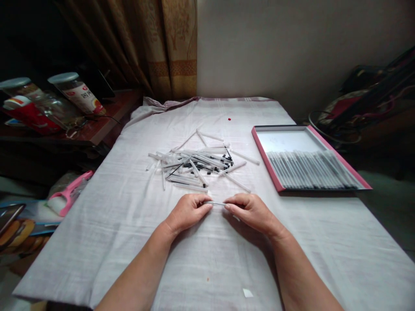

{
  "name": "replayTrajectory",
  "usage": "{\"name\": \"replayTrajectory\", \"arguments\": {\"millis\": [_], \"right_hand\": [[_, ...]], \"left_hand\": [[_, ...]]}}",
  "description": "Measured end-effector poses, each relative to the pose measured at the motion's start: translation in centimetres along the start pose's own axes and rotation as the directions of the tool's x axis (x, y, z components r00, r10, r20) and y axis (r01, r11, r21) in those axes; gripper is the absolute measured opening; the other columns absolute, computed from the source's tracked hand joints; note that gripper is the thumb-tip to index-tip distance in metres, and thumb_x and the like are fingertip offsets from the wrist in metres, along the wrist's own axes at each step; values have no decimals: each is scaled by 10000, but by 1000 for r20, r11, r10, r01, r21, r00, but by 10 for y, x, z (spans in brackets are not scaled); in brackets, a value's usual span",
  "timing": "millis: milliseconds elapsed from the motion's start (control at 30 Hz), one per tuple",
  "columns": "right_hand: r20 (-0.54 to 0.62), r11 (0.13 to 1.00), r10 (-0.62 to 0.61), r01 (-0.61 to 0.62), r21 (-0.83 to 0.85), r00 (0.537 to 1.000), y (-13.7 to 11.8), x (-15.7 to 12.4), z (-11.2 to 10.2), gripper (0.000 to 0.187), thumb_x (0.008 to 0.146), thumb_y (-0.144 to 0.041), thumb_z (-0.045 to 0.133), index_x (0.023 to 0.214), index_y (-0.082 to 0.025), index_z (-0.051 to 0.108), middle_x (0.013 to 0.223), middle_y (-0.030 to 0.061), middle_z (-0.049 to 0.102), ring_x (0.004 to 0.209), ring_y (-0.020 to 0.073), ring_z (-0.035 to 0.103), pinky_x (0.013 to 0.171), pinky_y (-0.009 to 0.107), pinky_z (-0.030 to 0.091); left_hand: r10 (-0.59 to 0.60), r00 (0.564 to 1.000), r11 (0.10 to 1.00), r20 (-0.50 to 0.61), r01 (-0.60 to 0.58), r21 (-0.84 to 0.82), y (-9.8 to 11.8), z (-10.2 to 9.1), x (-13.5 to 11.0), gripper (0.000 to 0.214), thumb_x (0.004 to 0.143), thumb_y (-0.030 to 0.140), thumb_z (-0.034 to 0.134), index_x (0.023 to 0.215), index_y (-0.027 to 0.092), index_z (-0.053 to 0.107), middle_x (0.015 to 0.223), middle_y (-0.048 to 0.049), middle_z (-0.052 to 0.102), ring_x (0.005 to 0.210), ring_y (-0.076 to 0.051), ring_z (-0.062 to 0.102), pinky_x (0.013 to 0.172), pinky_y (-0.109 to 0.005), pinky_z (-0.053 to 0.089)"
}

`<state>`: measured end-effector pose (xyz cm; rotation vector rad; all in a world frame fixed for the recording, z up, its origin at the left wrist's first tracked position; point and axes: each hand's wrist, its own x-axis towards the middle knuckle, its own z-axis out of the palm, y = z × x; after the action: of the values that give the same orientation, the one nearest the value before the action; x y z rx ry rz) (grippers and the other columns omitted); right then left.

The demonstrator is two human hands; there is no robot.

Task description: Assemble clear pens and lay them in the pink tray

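Observation:
My left hand [186, 211] and my right hand [249, 209] rest on a white cloth [129, 224], fingers curled. Between their fingertips they pinch a thin clear pen tube [218, 203], one hand at each end. Just beyond the hands lies a loose pile of clear pen tubes and black-tipped refills [197, 164]. To the right stands a pink-rimmed tray [264, 157] with a row of several assembled pens [311, 169] laid side by side.
A small red bit [229, 119] lies far back on the cloth, a white scrap [248, 293] near the front edge. Left of the table are jars [76, 93] on a dark shelf and a pink-handled tool [69, 192]. A curtain [155, 47] hangs behind.

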<state>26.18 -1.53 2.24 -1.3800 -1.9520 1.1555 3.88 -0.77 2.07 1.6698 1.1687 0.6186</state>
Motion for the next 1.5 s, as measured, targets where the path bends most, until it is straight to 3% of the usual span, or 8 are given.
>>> {"name": "replayTrajectory", "arguments": {"millis": [167, 433, 667, 933, 1067, 1200, 1333, 1500], "right_hand": [[39, 999, -21, 23, -33, 999, -1, 2, 1, 236, 841, -298, 570, 869, -192, 780, 836, 56, 768, 749, 188, 693, 690, 259, 504], [28, 994, -43, 45, -99, 999, -2, 3, 5, 233, 853, -292, 558, 858, -209, 776, 812, 46, 762, 738, 178, 687, 677, 252, 488], [-55, 996, -51, 47, -71, 997, 0, 4, 10, 217, 847, -309, 576, 858, -200, 764, 837, 50, 763, 750, 186, 689, 698, 264, 495], [-188, 994, -99, 87, -71, 977, 1, 6, 15, 216, 845, -301, 559, 806, -198, 745, 774, 48, 750, 696, 180, 678, 661, 269, 488], [-221, 991, -110, 88, -105, 969, 4, 7, 16, 224, 855, -299, 544, 827, -203, 745, 796, 48, 756, 722, 187, 689, 689, 279, 500], [-209, 980, -141, 106, -170, 968, 5, 7, 17, 221, 862, -298, 541, 847, -210, 743, 827, 53, 759, 754, 195, 695, 717, 291, 503], [-186, 972, -147, 107, -210, 972, 4, 6, 17, 230, 871, -295, 524, 866, -216, 741, 845, 51, 760, 776, 197, 698, 718, 289, 499], [-167, 967, -141, 99, -237, 976, 4, 6, 17, 244, 878, -300, 515, 877, -206, 740, 862, 57, 758, 797, 198, 696, 726, 289, 496]], "left_hand": [[-40, 993, 999, 110, 39, 15, 3, -2, 0, 202, 820, 259, 564, 846, 163, 740, 722, 1, 693, 662, -137, 598, 635, -207, 438], [-78, 984, 997, 163, 81, -11, -2, -4, 1, 195, 826, 272, 557, 829, 151, 709, 631, 22, 591, 556, -99, 508, 538, -190, 378], [-165, 982, 968, 87, 179, -176, -5, 0, 4, 212, 788, 311, 595, 904, 146, 661, 630, 30, 579, 510, -89, 517, 503, -192, 392], [-185, 981, 913, 63, 195, -359, -7, -12, 4, 463, 746, 407, 671, 1133, 157, 628, 688, 25, 587, 464, -62, 498, 439, -175, 354], [-195, 965, 931, -178, 125, -342, -12, -31, 4, 445, 738, 430, 679, 1092, 161, 654, 685, 21, 585, 465, -57, 476, 431, -168, 351], [-130, 846, 972, -518, 7, -233, -27, -54, 7, 399, 740, 468, 645, 972, 146, 677, 677, 6, 603, 501, -83, 494, 475, -190, 396], [-77, 735, 985, -674, 162, 64, -41, -71, 5, 296, 778, 414, 577, 906, 180, 705, 732, -11, 665, 558, -120, 549, 557, -227, 432], [69, 696, 861, -715, 320, 395, -42, -75, 0, 196, 800, 294, 568, 885, 226, 730, 897, -23, 712, 669, -148, 599, 676, -247, 457]]}}
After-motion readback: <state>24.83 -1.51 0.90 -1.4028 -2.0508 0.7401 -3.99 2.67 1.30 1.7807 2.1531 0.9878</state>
